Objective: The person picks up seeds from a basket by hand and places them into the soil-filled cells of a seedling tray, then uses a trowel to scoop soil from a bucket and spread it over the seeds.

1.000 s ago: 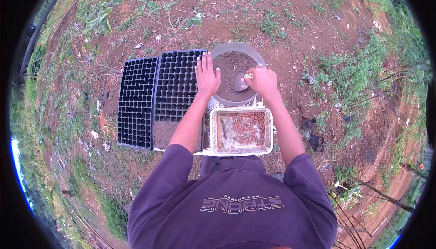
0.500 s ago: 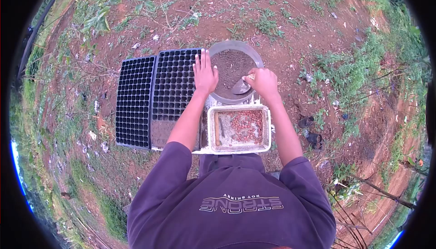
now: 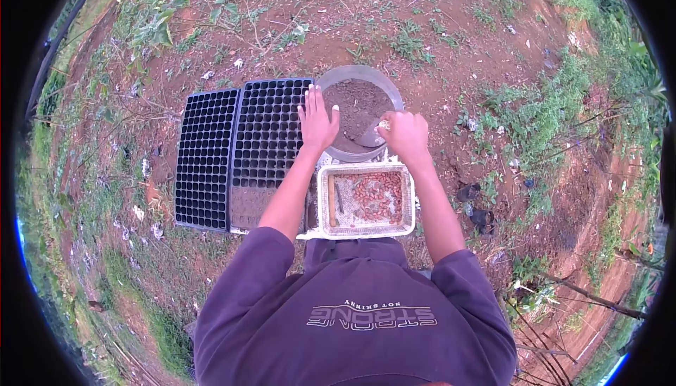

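Shifted a little toward the near rim of the soil basin (image 3: 355,76) since half a second ago: right hand (image 3: 404,133), with its trowel (image 3: 372,135) drawn closer to that rim. Hardly moved otherwise: left hand (image 3: 317,120), flat as before.

Right grip closed around the trowel's handle, blade pointing left and into the dark soil at the near right part of the basin, just beyond the knuckles. Left grip open, fingers spread, holding nothing, palm resting across the basin's left rim, fingertips over the soil edge, thumb side touching the seedling tray (image 3: 266,136).

Left of the basin and touching it: that black seedling tray, most cells empty, nearest rows filled with soil. Further left of the basin, edge to edge with the first: a second seedling tray (image 3: 202,154), cells empty. Directly nearer than the basin, between both forearms: a pale rectangular seed tray (image 3: 365,200) holding reddish-brown seeds and a thin stick along its left side. All around the basin: red earth with weeds and scattered litter.
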`<state>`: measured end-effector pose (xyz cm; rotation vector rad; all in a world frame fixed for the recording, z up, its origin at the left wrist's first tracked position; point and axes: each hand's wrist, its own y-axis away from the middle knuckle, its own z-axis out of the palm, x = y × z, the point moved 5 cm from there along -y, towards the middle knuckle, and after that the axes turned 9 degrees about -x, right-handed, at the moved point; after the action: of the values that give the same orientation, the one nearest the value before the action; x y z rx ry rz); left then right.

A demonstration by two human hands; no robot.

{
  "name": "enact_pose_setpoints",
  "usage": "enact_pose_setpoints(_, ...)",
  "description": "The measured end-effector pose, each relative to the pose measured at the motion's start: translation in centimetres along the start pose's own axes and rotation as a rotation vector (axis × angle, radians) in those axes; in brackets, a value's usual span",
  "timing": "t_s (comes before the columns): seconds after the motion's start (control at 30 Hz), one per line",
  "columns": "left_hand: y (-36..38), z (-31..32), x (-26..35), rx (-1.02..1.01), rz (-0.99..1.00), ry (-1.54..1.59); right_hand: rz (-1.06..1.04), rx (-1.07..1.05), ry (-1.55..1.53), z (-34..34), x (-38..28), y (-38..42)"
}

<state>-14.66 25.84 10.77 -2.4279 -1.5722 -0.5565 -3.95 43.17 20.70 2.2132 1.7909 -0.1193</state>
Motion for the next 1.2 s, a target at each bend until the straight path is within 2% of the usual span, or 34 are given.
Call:
enact_pose_setpoints(0.07,0.9,0.4,0.2,0.009,-0.039,0.122,-0.06,0.069,0.076,-1.4,-0.4,-0.1)
enact_pose_setpoints(0.1,1.2,0.7,0.3,0.029,-0.004,0.048,-0.116,0.142,0.156,-2.2,-0.6,0.0)
enact_pose_setpoints(0.2,1.1,0.4,0.6,0.032,0.003,0.02,-0.146,0.146,0.161,-3.0,-0.5,-0.2)
enact_pose_setpoints(0.33,0.9,0.6,0.6,0.015,0.003,-0.02,-0.152,0.076,0.081,0.2,0.2,-1.7)
enact_pose_setpoints(0.43,0.8,0.7,0.8,0.047,0.014,-0.046,-0.099,0.1,-0.072,1.4,0.8,-2.2)
enact_pose_setpoints(0.6,0.9,0.4,0.8,0.022,0.016,-0.056,0.14,-0.015,-0.245,0.5,2.0,-2.0)
enact_pose_setpoints(0.73,1.0,0.4,0.8,0.012,0.007,-0.039,0.211,-0.139,-0.301,0.6,2.2,-1.8)
enact_pose_setpoints(0.83,0.9,0.6,0.8,0.033,0.02,-0.051,0.174,-0.056,-0.308,2.0,2.3,-1.5)
enact_pose_setpoints(0.9,0.8,0.7,0.6,0.037,0.019,-0.053,-0.007,0.039,-0.132,0.7,1.1,-0.7)
enact_pose_setpoints(0.93,0.9,0.6,0.6,0.034,0.014,-0.056,-0.009,0.034,-0.135,0.4,1.0,-0.7)
enact_pose_setpoints(1.0,1.0,0.4,0.8,0.041,0.023,-0.038,-0.191,0.216,-0.016,-0.9,0.1,-0.4)
enact_pose_setpoints(1.13,0.9,0.7,0.7,0.037,0.012,-0.049,-0.131,0.101,-0.043,0.3,0.8,-1.8)
enact_pose_setpoints(1.2,0.8,0.6,0.8,0.03,0.007,-0.061,-0.005,-0.011,-0.091,0.8,1.6,-2.2)
